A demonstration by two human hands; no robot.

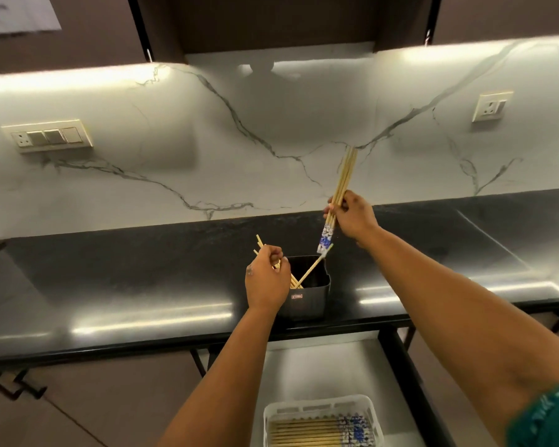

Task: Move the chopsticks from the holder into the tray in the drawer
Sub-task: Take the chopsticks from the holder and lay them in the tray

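A: Where are the chopsticks?

B: Split up. A bundle [342,185] with blue-patterned ends is in the right hand [352,217], above and behind the holder [307,295], fingers curled round it. A few more [261,246] stick out of the left hand [267,279], whose fingers pinch them at the holder's left rim.

A: Any left inside?

B: One leans across the opening [313,266], with a couple more beside it.

A: And the tray?

B: The white tray [271,414] sits in the open drawer [317,366] below the black counter [142,279], with chopsticks [320,432] lying flat in it, side by side.

A: Behind?

B: A marble wall [207,140] with sockets [47,137].
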